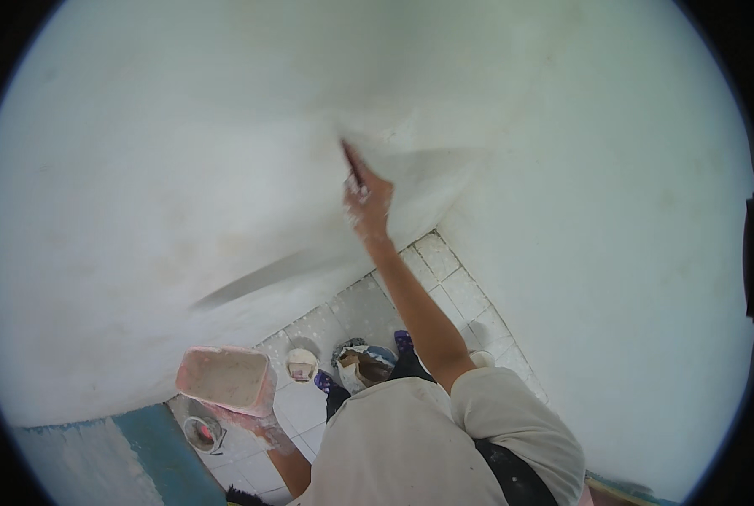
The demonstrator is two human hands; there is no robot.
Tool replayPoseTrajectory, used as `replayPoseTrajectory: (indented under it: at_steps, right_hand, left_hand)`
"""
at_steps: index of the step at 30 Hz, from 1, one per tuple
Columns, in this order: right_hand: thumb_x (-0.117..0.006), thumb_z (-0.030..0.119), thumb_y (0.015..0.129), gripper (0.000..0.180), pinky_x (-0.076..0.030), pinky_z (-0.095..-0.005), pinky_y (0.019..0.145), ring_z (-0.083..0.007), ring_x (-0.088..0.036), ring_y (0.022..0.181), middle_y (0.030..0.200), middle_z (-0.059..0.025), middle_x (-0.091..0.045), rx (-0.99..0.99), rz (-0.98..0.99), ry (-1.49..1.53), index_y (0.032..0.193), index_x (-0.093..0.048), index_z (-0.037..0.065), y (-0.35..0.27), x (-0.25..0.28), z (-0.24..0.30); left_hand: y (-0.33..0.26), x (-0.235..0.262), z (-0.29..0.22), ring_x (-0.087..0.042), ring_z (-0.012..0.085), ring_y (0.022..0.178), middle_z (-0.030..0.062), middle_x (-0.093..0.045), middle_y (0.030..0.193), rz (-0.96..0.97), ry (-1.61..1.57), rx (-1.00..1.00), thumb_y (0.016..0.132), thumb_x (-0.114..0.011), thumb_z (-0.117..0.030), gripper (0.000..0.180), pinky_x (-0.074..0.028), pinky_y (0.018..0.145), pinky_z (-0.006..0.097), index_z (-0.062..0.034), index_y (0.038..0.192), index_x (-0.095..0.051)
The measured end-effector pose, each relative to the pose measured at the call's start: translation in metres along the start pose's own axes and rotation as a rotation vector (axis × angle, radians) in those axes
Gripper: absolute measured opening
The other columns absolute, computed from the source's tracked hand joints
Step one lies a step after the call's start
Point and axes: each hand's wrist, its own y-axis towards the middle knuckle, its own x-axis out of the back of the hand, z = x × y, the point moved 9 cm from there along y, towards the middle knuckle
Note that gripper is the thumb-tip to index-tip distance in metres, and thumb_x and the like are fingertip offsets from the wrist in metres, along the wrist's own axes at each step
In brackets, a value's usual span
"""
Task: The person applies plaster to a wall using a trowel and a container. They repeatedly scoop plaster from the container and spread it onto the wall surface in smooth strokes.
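My right hand (367, 202), smeared with white, reaches up to the white wall. It is closed around a slim dark reddish-brown tool, seemingly a putty knife (353, 162), whose far end blurs against the wall. Low on the left, my left hand (263, 432) carries a pink rectangular tub (269, 384) from beneath and at its side. Greyish-white wet paste (223, 377) lies in the tub, and pale residue coats its rim. The tub hides part of my left fingers.
Two white walls meet at a corner above the tiled floor (293, 411). Near my feet stand a small white pot (302, 365) and a cluttered bucket (364, 368). A small pail (201, 434) sits below the tub, beside a blue painted strip (164, 451).
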Motion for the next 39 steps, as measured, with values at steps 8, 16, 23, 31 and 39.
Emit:
replayPoseTrajectory:
  at_steps: [8,16,23,31,39]
  right_hand:
    - [-0.05,-0.005,0.071,0.074,-0.03,-0.0426,0.11,-0.0378,-0.032,0.135,0.145,-0.021,-0.036,0.284,-0.515,-0.259,0.142,-0.032,-0.001,0.065,0.147,-0.09]
    - [-0.054,-0.004,0.068,0.079,-0.022,-0.0448,0.113,-0.0405,-0.023,0.139,0.148,-0.0223,-0.031,0.425,-0.471,-0.323,0.144,-0.031,0.0,0.017,0.1,-0.095]
    - [-0.044,0.027,0.091,0.046,-0.045,-0.0252,0.062,-0.0053,-0.047,0.072,0.128,-0.0057,-0.057,-0.081,-0.535,0.553,0.132,-0.049,0.006,-0.047,0.173,-0.159]
    - [-0.051,0.019,0.092,0.024,-0.044,-0.0231,0.06,-0.0058,-0.051,0.069,0.093,0.001,-0.058,0.055,-0.444,0.568,0.11,-0.06,0.005,0.069,0.239,-0.076]
    - [-0.04,-0.006,0.075,0.058,-0.044,-0.0207,0.056,-0.0044,-0.05,0.062,0.115,-0.01,-0.066,0.065,-0.042,-0.112,0.132,-0.052,0.001,0.001,0.123,-0.03]
  left_hand:
    - [-0.04,-0.016,0.062,-0.038,0.0292,0.129,0.0076,-0.044,0.138,0.005,0.032,-0.024,0.088,-0.056,-0.047,0.062,-0.029,0.109,0.055,-0.0137,0.138,-0.04]
    - [-0.104,-0.034,0.069,-0.04,0.029,0.128,0.007,-0.043,0.138,-0.022,1.017,-0.402,0.089,-0.053,-0.05,0.064,-0.028,0.11,0.054,-0.0147,0.141,-0.036]
    - [-0.085,-0.034,0.073,-0.04,0.0289,0.128,0.007,-0.043,0.139,0.006,0.338,-0.142,0.09,-0.051,-0.05,0.064,-0.03,0.109,0.054,-0.0146,0.141,-0.036]
    - [-0.121,-0.03,0.056,-0.041,0.0287,0.128,0.007,-0.042,0.139,-0.026,0.279,-0.106,0.091,-0.049,-0.05,0.064,-0.031,0.108,0.053,-0.0145,0.142,-0.035]
    - [-0.114,-0.027,0.074,-0.041,0.0286,0.127,0.0069,-0.042,0.14,-0.037,0.331,-0.092,0.092,-0.048,-0.05,0.063,-0.032,0.108,0.052,-0.0144,0.142,-0.034]
